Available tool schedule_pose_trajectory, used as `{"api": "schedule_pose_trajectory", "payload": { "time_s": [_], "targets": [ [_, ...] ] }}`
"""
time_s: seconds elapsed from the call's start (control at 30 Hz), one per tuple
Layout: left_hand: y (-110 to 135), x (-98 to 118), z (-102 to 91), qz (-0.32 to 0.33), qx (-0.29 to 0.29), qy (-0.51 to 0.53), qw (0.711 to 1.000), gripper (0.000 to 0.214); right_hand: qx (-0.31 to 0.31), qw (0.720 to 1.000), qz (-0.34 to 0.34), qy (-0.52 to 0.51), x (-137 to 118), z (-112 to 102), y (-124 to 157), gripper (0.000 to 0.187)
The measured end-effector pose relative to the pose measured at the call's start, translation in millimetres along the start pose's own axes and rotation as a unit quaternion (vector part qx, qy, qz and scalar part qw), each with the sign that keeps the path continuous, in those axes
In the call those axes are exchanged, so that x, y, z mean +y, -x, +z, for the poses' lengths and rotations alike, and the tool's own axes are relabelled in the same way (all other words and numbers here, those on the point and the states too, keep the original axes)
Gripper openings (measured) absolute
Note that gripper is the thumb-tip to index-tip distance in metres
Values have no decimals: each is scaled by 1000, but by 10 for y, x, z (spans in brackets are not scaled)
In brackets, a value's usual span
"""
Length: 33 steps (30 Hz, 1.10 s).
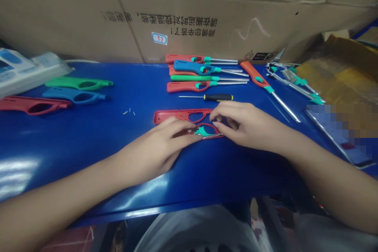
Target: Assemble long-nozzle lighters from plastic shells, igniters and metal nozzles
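Observation:
Two red halves of a lighter casing lie on the table in front of me. The farther half (168,116) shows its hollow inside. In the nearer half (219,136) sit a teal trigger (203,130) and thin metal parts, partly hidden by my fingers. My left hand (165,141) is closed around the nearer half's handle end, its thumb and forefinger beside the trigger. My right hand (242,124) has curled fingers, with thumb and forefinger pinched at the nearer half's finger loop. Just beyond the casing rests a screwdriver (218,97) with a black and yellow handle.
Several assembled long lighters (189,86) lie beyond the screwdriver, with an orange lighter (256,75) angled to their right. Coloured casing pieces (75,95) are at left, near small screws (129,111). Metal tubes with teal parts (295,82) lie right. A cardboard box (73,19) stands behind.

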<state>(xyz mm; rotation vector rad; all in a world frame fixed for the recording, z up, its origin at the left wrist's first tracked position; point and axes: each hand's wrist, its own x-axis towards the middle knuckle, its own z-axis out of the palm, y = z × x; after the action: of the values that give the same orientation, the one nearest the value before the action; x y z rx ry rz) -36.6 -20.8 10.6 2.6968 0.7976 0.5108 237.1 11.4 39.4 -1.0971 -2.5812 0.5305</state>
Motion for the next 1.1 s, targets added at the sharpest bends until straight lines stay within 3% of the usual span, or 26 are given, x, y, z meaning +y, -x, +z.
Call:
{"api": "schedule_pose_trajectory", "payload": {
  "time_s": [0.13, 0.2, 0.47, 0.6, 0.67, 0.77, 0.87, 0.97, 1.1],
  "targets": [
    [21, -28, 45, 3, 15, 2, 1000, 39, -21, 998, -33, 47, 49, 38, -13, 45],
    [28, -41, 70, 7, 28, 3, 1000, 36, -49, 996, -41, 59, 64, 56, -14, 49],
    [-6, -1, 16, 6, 43, -3, 999, 27, 13, 999, 2, 42, 136, 59, -36, 10],
    [-34, -18, -94, -3, 96, -47, 994, 29, 52, 998, 6, 23, 146, 24, -45, 3],
    [-42, -49, -152, -9, 122, -100, 987, 33, 91, 995, 21, -23, 128, 18, -52, 5],
    [-42, -94, -224, -16, 138, -165, 976, 37, 111, 975, 97, -167, 80, 14, -66, 13],
    [-31, -115, -272, -8, 143, -182, 973, 40, 88, 941, 148, -291, 39, -2, -82, 20],
    [-19, -118, -296, 7, 149, -186, 971, 37, 56, 923, 166, -342, 29, -34, -91, 24],
    [-26, -95, -288, 10, 148, -147, 978, 32, 6, 929, 141, -341, 41, -61, -72, 24]
  ]
}}
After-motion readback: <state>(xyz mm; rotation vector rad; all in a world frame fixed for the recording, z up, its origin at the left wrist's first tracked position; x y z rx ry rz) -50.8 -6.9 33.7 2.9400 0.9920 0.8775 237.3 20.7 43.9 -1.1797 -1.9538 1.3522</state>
